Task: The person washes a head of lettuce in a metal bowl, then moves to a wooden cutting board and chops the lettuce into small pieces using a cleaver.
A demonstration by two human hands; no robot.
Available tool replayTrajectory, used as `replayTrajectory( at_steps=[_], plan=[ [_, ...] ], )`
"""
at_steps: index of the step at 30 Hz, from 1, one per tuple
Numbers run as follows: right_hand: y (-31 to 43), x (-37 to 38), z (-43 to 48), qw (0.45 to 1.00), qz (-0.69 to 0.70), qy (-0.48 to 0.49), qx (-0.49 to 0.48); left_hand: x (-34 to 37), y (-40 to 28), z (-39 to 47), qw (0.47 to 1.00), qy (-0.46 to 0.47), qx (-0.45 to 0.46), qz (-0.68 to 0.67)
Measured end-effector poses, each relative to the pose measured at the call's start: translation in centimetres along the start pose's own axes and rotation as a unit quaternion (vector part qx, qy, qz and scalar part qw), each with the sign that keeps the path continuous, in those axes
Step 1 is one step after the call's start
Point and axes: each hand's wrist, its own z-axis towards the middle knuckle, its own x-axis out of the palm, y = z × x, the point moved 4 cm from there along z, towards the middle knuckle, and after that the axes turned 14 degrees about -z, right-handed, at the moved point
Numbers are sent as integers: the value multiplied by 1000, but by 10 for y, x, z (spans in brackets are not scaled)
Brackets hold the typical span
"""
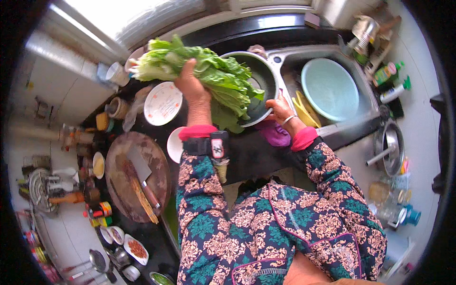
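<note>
My left hand [192, 85] grips a bunch of leafy green lettuce [217, 67] near its pale stem end. The leaves hang to the right, partly over a dark round basin with a light rim [269, 82]. On that basin's near right rim, my right hand [281, 110] has its fingers closed. A purple cloth [274, 133] lies just below the right hand. To the left of my left wrist sits a white patterned plate or bowl [163, 103], and a plain white bowl [175, 146] is partly hidden by my sleeve.
A steel sink [367, 89] at the right holds a pale blue basin [329, 89] and a yellow item [306, 110]. On the left, a round wooden chopping board [117, 171] bears a cleaver [140, 165] and a bundle of chopsticks [142, 199]. A dish of peanuts [137, 248] stands lower left.
</note>
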Motion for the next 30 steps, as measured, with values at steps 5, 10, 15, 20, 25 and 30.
replayTrajectory(
  at_steps=[5, 10, 15, 20, 25, 30],
  plan=[
    [16, 7, 6, 997, -68, 10, -25, -2, -2, -17, 992, 31, 121, 23],
    [23, 23, 11, 996, -68, 51, -19, -1, -2, -21, 978, 37, 166, 125],
    [13, 27, 27, 994, -51, 98, -8, -6, 2, -31, 981, 23, 171, 87],
    [2, 26, 28, 986, -63, 153, 18, -13, 5, -47, 979, -2, 185, 83],
    [1, 18, 10, 984, -58, 164, 35, -22, 4, -50, 977, -18, 188, 97],
    [11, 2, -14, 989, -118, 49, -75, -29, 1, -51, 978, -37, 189, 84]
  ],
)
